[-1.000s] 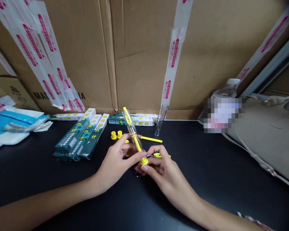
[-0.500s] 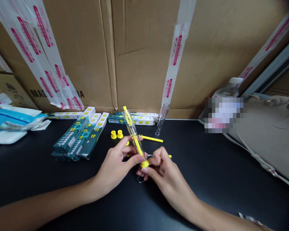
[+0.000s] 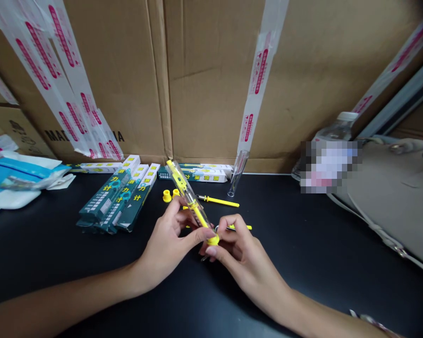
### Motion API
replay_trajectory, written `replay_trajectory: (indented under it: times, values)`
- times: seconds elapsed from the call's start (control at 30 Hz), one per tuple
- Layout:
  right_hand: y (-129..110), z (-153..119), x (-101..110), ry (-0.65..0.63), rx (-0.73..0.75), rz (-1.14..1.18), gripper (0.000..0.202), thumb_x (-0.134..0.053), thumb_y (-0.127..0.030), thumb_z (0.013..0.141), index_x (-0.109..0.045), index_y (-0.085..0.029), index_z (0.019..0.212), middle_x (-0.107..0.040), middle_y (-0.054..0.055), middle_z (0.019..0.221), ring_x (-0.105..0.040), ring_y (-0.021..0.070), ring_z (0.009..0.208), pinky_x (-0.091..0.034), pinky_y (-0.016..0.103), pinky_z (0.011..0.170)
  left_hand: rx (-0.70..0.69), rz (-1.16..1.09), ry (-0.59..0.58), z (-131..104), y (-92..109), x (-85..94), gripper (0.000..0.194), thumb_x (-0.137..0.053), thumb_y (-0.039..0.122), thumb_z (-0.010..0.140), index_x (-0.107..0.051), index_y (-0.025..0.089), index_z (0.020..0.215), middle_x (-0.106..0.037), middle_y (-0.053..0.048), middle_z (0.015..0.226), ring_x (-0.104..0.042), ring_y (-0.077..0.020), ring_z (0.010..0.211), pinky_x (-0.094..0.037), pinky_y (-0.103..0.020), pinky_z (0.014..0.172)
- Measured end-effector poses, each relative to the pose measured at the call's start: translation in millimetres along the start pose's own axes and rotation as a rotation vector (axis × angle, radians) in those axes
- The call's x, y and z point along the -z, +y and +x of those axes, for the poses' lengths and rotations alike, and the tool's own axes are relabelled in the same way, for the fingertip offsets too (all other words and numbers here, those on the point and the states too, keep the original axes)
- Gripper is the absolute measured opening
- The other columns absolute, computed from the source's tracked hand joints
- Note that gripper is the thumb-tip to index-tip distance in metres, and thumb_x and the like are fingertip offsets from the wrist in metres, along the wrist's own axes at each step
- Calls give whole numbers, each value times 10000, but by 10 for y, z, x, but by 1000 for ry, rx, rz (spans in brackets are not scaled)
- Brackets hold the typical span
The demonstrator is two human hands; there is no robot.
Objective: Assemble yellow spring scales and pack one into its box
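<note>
Between my hands is a tubular spring scale [image 3: 192, 199], a clear tube with yellow parts inside, tilted with its top leaning left and away. My left hand [image 3: 172, 241] is closed around the tube's lower half, thumb near the bottom. My right hand [image 3: 241, 251] pinches the yellow end cap [image 3: 213, 240] at the lower end. A bit of metal wire shows by the right fingers, mostly hidden. Beyond the hands lie a yellow rod [image 3: 220, 202] and small yellow caps [image 3: 167, 195], some partly covered by my left hand. Another yellow piece [image 3: 245, 227] shows behind my right fingers.
An empty clear tube [image 3: 238, 173] leans against the white and green boxes [image 3: 211, 174] at the back. More spring scale boxes [image 3: 105, 197] are stacked left. Blue-white packaging [image 3: 24, 171] lies far left. A plastic bottle [image 3: 333, 131] and a beige bag [image 3: 398, 188] stand right. Cardboard [image 3: 207, 94] walls the back.
The spring scale's upper end has swung left and slightly down, so the tube leans more. Both hands keep their hold in nearly the same place.
</note>
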State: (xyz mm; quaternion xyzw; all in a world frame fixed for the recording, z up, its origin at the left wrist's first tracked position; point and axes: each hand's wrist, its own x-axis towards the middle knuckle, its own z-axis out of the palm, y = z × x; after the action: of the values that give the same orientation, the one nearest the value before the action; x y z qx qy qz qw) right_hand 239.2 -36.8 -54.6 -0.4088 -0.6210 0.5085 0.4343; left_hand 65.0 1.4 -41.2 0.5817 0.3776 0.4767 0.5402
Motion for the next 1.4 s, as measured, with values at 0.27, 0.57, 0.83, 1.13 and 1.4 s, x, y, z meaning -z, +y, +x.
replay_trajectory:
  times: [0.27,0.57,0.83,1.13,1.4]
  values:
    - [-87,37,46,84,-5,-162,145,-709,-373,884,-659,-262,963,-771,-23,817,-714,199,774,-504,280,762,-3,-30,11,-2,-34,15,460,-828,380,782,-500,232,1069,-710,17,859,-721,-205,836,-573,-312,767]
    - [-115,1,53,52,80,-295,225,-567,-294,973,-708,-195,828,-712,-8,726,-654,156,661,-446,227,655,25,-6,-19,-20,-59,-14,439,-822,328,784,-520,226,1086,-725,4,883,-745,-247,889,-593,-370,811]
    - [-106,-7,68,4,101,-256,306,-510,-315,1004,-672,-189,777,-721,16,756,-682,164,711,-460,234,693,22,12,-31,-21,-71,-11,441,-816,301,792,-543,223,1130,-737,-7,911,-746,-240,899,-588,-344,813]
    - [-58,83,39,-6,-27,-71,310,-619,-446,939,-713,-176,818,-714,43,772,-639,184,706,-483,284,693,6,-82,-71,-50,60,-47,356,-720,382,886,-497,219,1111,-686,-5,891,-674,-171,804,-561,-264,690]
    - [-83,169,-3,-44,-197,275,375,-866,-433,722,-707,-159,922,-716,-3,726,-589,111,631,-484,223,626,19,-222,2,3,76,-1,440,-756,386,863,-492,182,1150,-742,-16,878,-696,-154,846,-547,-266,833]
